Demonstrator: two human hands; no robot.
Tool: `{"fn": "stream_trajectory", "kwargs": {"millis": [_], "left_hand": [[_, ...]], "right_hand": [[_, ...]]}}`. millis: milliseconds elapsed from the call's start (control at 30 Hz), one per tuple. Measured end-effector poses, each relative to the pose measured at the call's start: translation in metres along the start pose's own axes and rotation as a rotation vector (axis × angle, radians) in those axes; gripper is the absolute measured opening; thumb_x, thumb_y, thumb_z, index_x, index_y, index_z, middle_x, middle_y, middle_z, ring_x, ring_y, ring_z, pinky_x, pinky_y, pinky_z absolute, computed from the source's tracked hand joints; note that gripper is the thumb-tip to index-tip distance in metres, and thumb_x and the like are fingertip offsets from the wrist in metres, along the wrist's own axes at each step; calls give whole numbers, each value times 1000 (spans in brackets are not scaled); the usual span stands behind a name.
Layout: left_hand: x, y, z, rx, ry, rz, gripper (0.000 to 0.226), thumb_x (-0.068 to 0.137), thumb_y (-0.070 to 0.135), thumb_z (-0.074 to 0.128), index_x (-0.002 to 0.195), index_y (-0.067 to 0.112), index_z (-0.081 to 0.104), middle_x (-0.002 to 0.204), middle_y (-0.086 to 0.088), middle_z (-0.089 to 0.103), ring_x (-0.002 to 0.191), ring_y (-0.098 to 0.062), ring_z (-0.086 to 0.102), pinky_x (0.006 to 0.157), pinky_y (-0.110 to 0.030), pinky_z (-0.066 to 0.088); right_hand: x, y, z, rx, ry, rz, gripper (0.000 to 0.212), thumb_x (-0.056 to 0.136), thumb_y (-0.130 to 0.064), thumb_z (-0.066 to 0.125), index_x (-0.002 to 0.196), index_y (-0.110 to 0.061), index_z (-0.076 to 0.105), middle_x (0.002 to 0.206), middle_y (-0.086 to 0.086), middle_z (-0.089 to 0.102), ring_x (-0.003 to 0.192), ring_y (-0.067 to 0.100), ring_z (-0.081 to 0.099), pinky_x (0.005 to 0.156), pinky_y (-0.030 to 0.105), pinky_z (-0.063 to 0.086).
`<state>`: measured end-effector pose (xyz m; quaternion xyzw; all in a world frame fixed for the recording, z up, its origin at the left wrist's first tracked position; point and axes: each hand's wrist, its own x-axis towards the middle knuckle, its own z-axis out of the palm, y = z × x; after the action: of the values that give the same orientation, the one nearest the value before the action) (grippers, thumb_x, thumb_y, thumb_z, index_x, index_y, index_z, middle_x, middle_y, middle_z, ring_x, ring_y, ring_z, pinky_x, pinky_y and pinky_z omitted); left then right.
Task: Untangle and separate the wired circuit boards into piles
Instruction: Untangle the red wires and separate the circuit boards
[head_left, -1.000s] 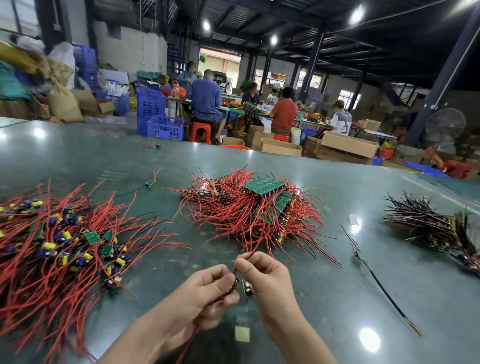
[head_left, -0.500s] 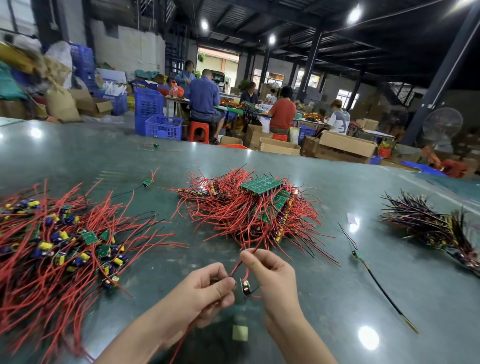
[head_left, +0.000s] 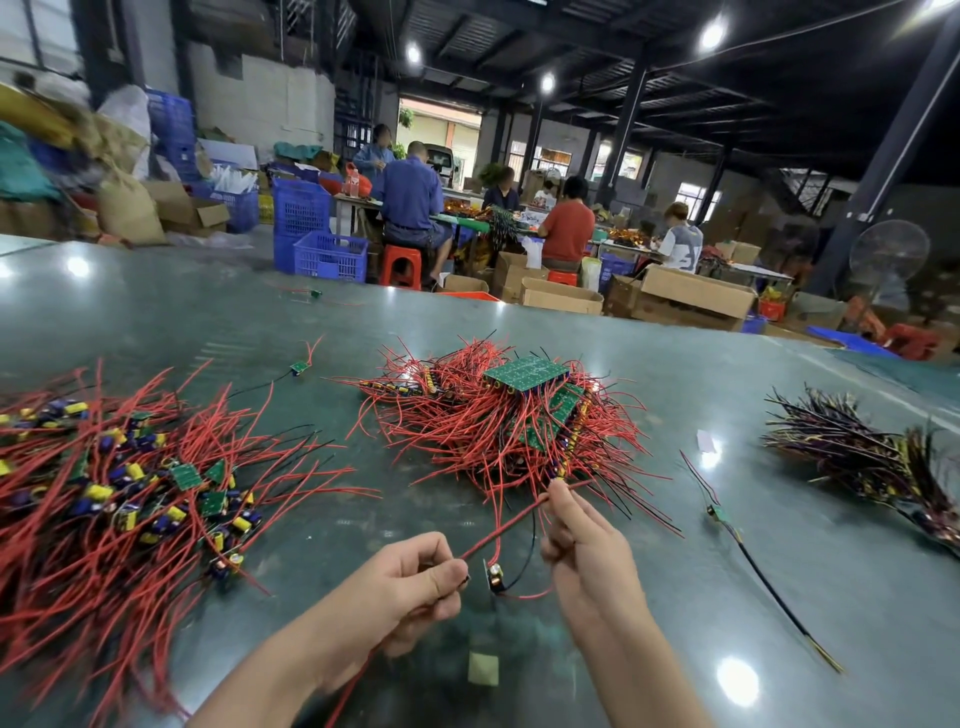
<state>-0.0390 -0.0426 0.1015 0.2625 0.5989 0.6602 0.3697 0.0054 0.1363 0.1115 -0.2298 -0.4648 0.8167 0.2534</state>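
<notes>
— Nearest the camera?
— The left hand (head_left: 410, 587) pinches a red wire (head_left: 501, 530); the right hand (head_left: 584, 545), fingers curled, grips its far end. A small board (head_left: 494, 576) dangles between them.

— Beyond?
— A tangled pile (head_left: 498, 421) at centre of the green table (head_left: 675, 571), a sorted pile (head_left: 109, 493) left, a dark-wired bundle (head_left: 857, 452) right. Workers (head_left: 413, 200) sit behind.

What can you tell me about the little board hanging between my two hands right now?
The small circuit board hangs edge-on above the green table, between the left hand and the right hand. It carries what looks like a copper coil. A red wire runs taut from the left hand's pinch up to the right hand's fingertips; a black wire loops beside the board. Which wires are soldered to it is unclear.
</notes>
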Motion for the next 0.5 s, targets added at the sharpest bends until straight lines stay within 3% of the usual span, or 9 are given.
{"fn": "stream_trajectory", "kwargs": {"millis": [100, 200, 400, 500], "left_hand": [[-1, 2, -6, 3, 31, 1, 22, 82, 29, 56, 78, 13, 42, 56, 4, 48, 41, -6, 18, 35, -13, 14], [-1, 3, -9, 13, 10, 5, 22, 84, 28, 55, 78, 12, 41, 55, 5, 48, 40, -5, 19, 35, -13, 16], [-2, 1, -19, 34, 22, -29, 23, 82, 29, 57, 78, 13, 41, 57, 4, 49, 37, -3, 21, 34, -12, 17], [-2, -1, -25, 34, 6, -52, 25, 80, 31, 59, 78, 13, 42, 58, 2, 50, 38, -4, 21, 34, -13, 17]], "right_hand": [[1, -7, 3, 103, -99, 112, 19, 71, -30, 65, 60, -15, 69, 54, -8, 55, 39, 3, 34, 44, 17, 29], [0, -9, 1, 164, -145, 167, 17, 72, -29, 64, 60, -17, 65, 49, -8, 47, 38, 3, 33, 48, 19, 26], [3, -8, -1, 66, -64, 98, 15, 70, -29, 66, 65, -14, 68, 53, -8, 53, 40, 2, 34, 49, 20, 27], [6, -8, -4, 144, -79, 155, 14, 69, -25, 67, 63, -12, 66, 50, -7, 45, 40, 4, 31, 44, 18, 28]]}}
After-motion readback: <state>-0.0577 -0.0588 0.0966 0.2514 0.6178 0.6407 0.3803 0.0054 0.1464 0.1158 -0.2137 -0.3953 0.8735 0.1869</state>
